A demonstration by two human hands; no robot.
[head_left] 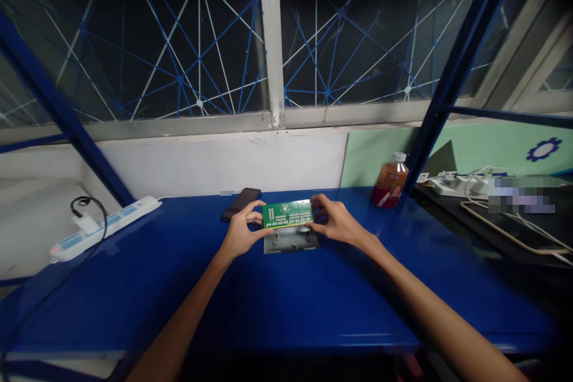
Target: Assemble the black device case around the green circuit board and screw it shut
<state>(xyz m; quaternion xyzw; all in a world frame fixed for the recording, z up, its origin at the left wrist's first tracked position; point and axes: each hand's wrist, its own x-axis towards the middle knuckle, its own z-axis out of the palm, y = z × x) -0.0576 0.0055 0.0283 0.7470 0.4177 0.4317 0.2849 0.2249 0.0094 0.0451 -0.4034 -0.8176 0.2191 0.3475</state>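
Between my hands a green circuit board (pixel 286 213) is held by its two short ends, tilted so its face with rows of pale connectors shows. My left hand (pixel 242 228) grips the left end, thumb along the lower corner and fingers at the upper edge. At the right end, my right hand (pixel 333 219) pinches the board the same way. Below and partly behind the board lies a grey metal plate (pixel 290 243) with small posts on it, resting on the blue table (pixel 268 298). The board covers the plate's far part.
A dark phone (pixel 240 203) lies just beyond my left hand. Far left is a white power strip (pixel 107 228) with a plugged-in black cable. An amber drink bottle (pixel 390 182) stands at the back right, near a blue frame post (pixel 452 65). Cables and another phone (pixel 514 230) lie farther right.
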